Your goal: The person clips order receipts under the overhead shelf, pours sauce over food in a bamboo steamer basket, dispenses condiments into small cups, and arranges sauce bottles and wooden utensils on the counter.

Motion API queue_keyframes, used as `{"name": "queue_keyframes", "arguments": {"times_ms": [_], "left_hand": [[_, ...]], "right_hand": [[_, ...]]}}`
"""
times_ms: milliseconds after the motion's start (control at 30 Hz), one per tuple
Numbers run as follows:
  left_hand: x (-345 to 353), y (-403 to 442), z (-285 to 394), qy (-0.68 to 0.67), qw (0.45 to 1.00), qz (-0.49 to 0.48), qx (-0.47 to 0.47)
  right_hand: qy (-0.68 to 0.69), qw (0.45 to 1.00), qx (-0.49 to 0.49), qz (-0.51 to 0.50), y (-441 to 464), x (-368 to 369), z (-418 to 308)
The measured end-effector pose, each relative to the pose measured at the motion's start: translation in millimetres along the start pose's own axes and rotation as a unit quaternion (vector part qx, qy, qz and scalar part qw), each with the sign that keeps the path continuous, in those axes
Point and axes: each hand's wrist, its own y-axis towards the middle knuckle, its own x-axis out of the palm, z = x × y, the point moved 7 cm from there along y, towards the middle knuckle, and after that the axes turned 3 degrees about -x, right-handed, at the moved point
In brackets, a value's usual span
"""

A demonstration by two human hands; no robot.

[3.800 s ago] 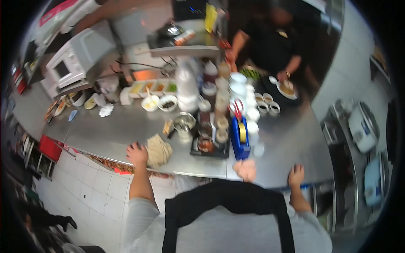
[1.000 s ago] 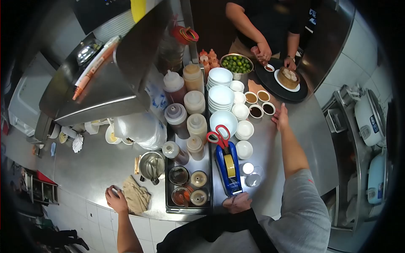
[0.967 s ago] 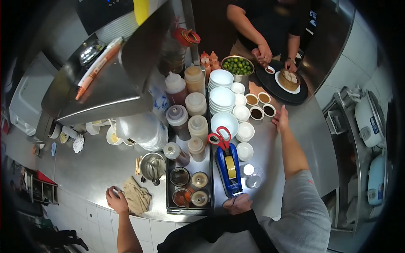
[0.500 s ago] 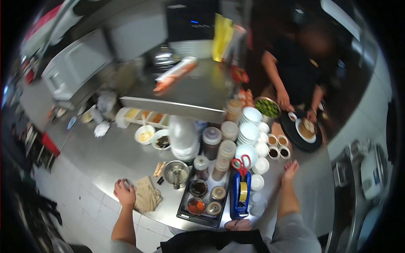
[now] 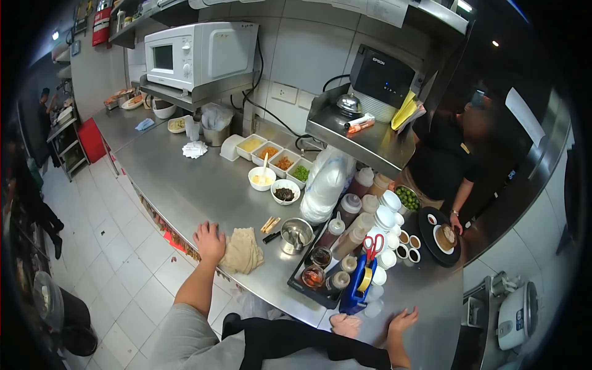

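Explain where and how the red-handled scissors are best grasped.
Probably by the red handle loops, from above, with the right hand, the nearer one: the scissors appear to stand handles-up at the far end of the blue tape dispenser, blades largely hidden.

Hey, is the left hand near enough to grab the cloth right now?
Yes, it looks that way. The left hand is on the counter right beside the cloth, and nothing seems to stand between them.
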Motion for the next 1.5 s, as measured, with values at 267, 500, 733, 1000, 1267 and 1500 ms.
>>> {"name": "queue_keyframes", "arguments": {"times_ms": [267, 500, 733, 1000, 1267, 1500], "left_hand": [[-3, 2, -11, -0.070, 0.997, -0.027, -0.017], [2, 22, -38, -0.208, 0.976, -0.052, -0.034], [11, 107, -111, -0.220, 0.975, -0.031, -0.025], [16, 185, -128, -0.089, 0.993, -0.081, -0.010], [11, 167, -103, 0.027, 0.997, -0.067, 0.023], [10, 171, -97, 0.075, 0.995, -0.053, 0.022]], "right_hand": [[-0.030, 0.996, 0.081, 0.005, -54, -48, 21], [-0.077, 0.984, 0.148, 0.055, -94, -63, -15], [-0.106, 0.975, 0.181, 0.072, -130, -56, -45], [-0.101, 0.972, 0.197, 0.075, -164, -58, -93], [-0.129, 0.971, 0.191, 0.062, -163, -48, -106], [-0.017, 0.984, 0.162, 0.075, -165, -43, -104]]}}
